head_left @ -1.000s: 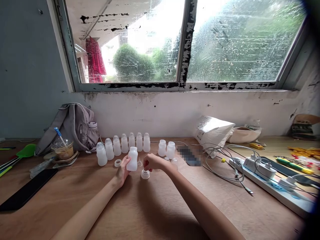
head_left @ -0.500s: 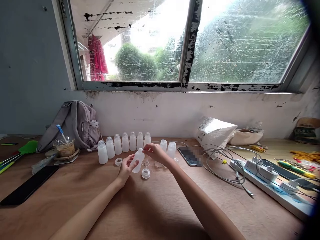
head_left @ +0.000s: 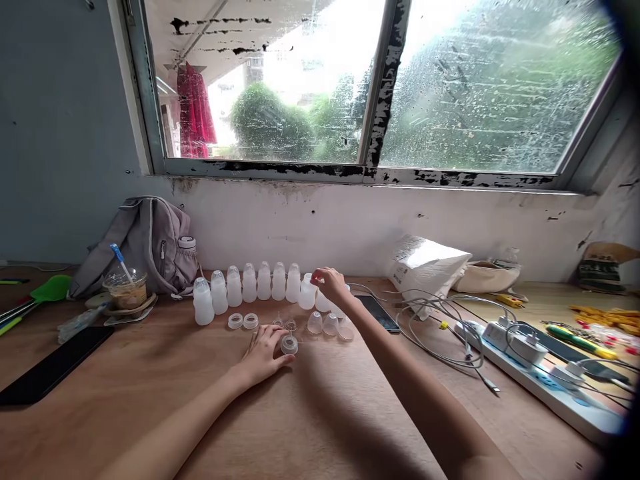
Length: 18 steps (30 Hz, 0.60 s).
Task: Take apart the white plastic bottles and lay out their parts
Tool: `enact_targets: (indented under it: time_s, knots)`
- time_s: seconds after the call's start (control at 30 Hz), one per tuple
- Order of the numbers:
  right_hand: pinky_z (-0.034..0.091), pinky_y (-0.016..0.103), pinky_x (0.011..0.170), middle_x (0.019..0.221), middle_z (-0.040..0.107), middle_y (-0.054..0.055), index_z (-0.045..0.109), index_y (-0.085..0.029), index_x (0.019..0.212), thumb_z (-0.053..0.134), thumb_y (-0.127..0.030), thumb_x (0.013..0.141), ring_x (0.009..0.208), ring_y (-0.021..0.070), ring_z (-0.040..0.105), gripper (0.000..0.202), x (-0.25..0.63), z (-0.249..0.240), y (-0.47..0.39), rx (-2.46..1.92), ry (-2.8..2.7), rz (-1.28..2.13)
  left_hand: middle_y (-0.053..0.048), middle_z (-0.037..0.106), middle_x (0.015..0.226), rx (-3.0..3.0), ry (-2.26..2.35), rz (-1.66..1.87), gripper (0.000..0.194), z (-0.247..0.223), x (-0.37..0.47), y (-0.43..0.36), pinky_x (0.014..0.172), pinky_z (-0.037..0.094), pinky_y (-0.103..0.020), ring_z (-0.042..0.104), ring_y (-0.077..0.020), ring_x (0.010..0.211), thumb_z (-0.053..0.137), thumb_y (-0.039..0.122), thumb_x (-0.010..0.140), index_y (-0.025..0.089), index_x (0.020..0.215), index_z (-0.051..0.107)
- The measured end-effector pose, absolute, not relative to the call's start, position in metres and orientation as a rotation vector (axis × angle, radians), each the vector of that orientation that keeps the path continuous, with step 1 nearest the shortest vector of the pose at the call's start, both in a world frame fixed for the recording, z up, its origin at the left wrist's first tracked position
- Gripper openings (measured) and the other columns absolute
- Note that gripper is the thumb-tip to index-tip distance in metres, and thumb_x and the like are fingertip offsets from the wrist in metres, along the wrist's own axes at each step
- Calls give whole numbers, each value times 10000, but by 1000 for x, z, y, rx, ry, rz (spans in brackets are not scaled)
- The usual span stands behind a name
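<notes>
My left hand (head_left: 264, 353) lies on the table, fingers spread, with the thumb beside a white ring-shaped bottle collar (head_left: 289, 345). Small clear pieces (head_left: 290, 325) sit just past its fingertips. At the back, my right hand (head_left: 330, 285) pinches the neck of an uncapped frosted baby bottle (head_left: 307, 293), which stands upright. Another open bottle (head_left: 323, 304) is partly hidden behind that hand and forearm. Left of them stands a row of several capped frosted bottles (head_left: 264, 283). Two white rings (head_left: 250, 321) lie in front of the row. Clear dome caps (head_left: 330, 325) sit below my right wrist.
Right of my forearm are a phone (head_left: 380, 313), coiled cables (head_left: 445, 327) and a power strip (head_left: 540, 373). A white package (head_left: 425, 263) leans near the wall. On the left are a backpack (head_left: 150, 247), a drink cup (head_left: 125, 293) and a black flat object (head_left: 57, 367).
The bottle has gone from my left hand to the back row, where my right hand touches it. My left hand has let go and lowered onto the table. A second white ring now shows.
</notes>
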State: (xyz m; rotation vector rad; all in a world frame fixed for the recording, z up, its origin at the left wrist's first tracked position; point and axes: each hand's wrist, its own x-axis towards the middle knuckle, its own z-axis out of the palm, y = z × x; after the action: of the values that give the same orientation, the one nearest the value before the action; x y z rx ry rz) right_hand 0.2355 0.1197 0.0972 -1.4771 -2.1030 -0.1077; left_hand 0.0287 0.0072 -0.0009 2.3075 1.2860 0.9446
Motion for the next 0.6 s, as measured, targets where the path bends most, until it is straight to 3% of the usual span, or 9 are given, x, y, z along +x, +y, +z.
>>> enact_targets:
  time_s: [0.17,0.6]
  knots:
    - [274,303,721,845,613,72,619,-201,793,476,-217,801,885,210,464,143,234,86,140,-1565,-2148,-188,-54,521,1064,2359,1319,932,342,-1,30,6,889,278,-377,380,-247,1038,565,408,714,226,1003,547]
    - [271,325,715,878,615,90,605,-200,861,464,-238,816,899,228,460,152,232,78,155,-1663,-2174,-246,-66,546,1010,2332,1317,934,353,-3,30,7,864,291,-371,410,-254,1008,570,414,701,221,996,552]
